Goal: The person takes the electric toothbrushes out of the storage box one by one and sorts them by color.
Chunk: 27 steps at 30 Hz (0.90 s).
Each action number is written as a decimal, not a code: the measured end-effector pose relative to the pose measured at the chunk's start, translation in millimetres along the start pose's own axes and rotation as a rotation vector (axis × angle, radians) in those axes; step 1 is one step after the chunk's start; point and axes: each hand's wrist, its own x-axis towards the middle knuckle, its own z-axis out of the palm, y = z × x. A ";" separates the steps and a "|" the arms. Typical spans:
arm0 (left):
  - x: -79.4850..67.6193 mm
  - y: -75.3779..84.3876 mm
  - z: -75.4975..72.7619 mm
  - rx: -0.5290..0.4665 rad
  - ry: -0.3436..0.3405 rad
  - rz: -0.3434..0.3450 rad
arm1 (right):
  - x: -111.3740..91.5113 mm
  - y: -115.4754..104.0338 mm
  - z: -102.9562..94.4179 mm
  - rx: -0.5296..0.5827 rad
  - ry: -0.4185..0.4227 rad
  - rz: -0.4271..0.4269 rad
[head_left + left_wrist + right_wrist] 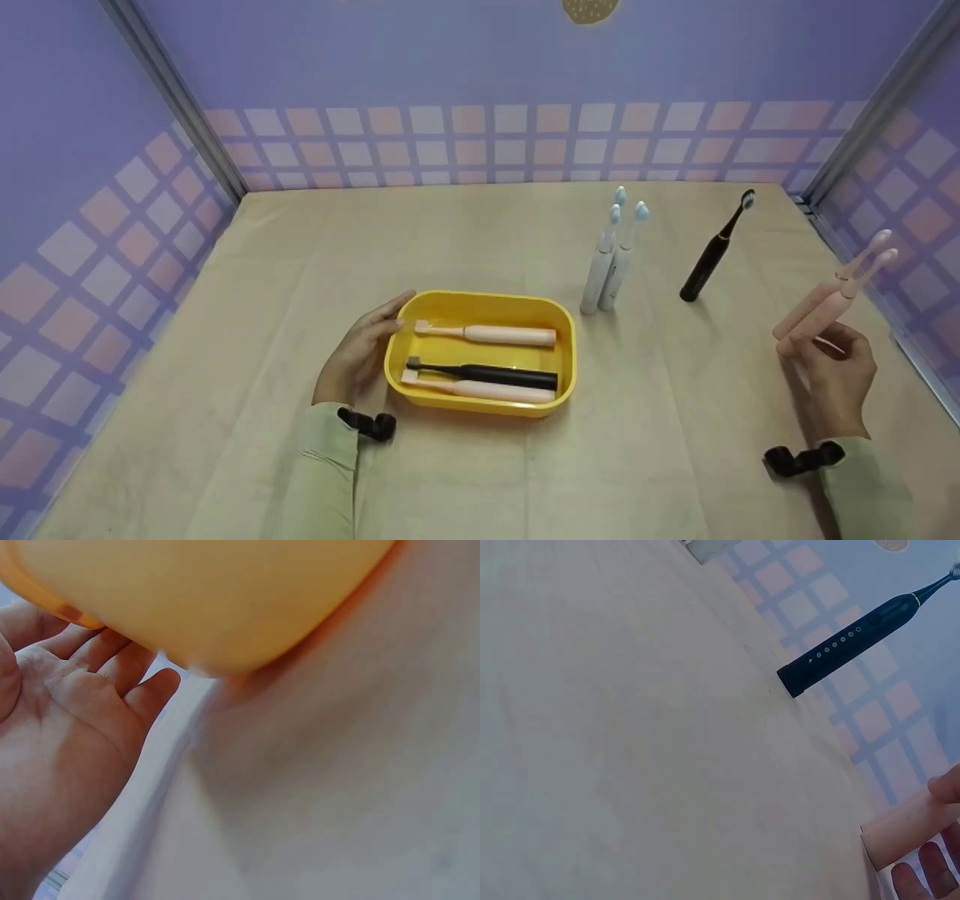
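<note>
My left hand (361, 346) holds the left end of a yellow box (480, 411), thumb at the rim and other fingers along the outer wall. Inside lie a pink electric toothbrush (510, 335), a black electric toothbrush (510, 374) and a second pink one (502, 391), heads to the left. At the far right, my right hand (836, 371) pinches an upright pink electric toothbrush (821, 313) near its base. Another pink toothbrush (806, 306) stands close behind it. In the right wrist view, fingertips (936, 870) show beside the pink handle (907, 831).
Several white electric toothbrushes (609, 274) stand grouped behind the box's right end. A single black electric toothbrush (705, 268) stands between them and the pink pair. Purple checked panels (510, 142) bound the cloth-covered table (360, 240) at the back and sides.
</note>
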 end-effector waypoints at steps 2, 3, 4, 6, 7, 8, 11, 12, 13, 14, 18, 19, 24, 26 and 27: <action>-0.4 0.2 0.2 -0.001 0.000 0.001 | -1.7 -0.2 0.2 0.016 -0.001 -0.025; -0.5 0.2 0.3 0.000 -0.001 0.003 | -2.7 -0.4 0.3 0.022 -0.002 -0.042; -0.5 0.2 0.1 0.003 -0.002 0.006 | -3.8 -0.6 0.3 0.030 -0.002 -0.056; -0.4 0.5 -0.2 0.016 -0.007 0.011 | -5.7 -1.4 0.7 0.067 -0.001 -0.075; -0.2 0.7 -0.4 0.027 -0.011 0.014 | -6.4 -1.7 0.9 0.087 0.002 -0.086; 0.1 0.6 -0.7 0.036 -0.013 0.018 | -7.0 -1.9 1.2 0.097 0.010 -0.105; 1.0 0.3 -1.2 0.045 -0.014 0.019 | -7.9 -3.2 2.3 0.110 0.044 -0.152; 1.2 0.3 -1.2 0.048 -0.015 0.020 | -8.2 -3.9 2.7 0.107 0.058 -0.169; 1.5 0.3 -1.3 0.051 -0.013 0.021 | -8.7 -4.3 3.1 0.102 0.072 -0.181; 1.7 0.4 -1.2 0.048 -0.010 0.019 | -9.1 -4.7 3.6 0.098 0.084 -0.195; 1.8 1.4 -0.2 0.039 -0.004 0.013 | -10.8 -6.8 5.1 0.125 0.122 -0.226; 1.6 1.6 0.1 0.035 -0.002 0.011 | -11.0 -6.9 5.4 0.129 0.131 -0.240; 1.1 2.6 1.1 0.031 0.004 0.008 | -10.7 -6.1 6.5 0.161 0.157 -0.296; 1.1 2.8 1.4 0.032 0.010 0.009 | -11.2 -5.9 7.1 0.171 0.160 -0.299; 1.2 2.7 1.5 0.033 0.014 0.009 | -11.9 -6.3 7.4 0.176 0.159 -0.295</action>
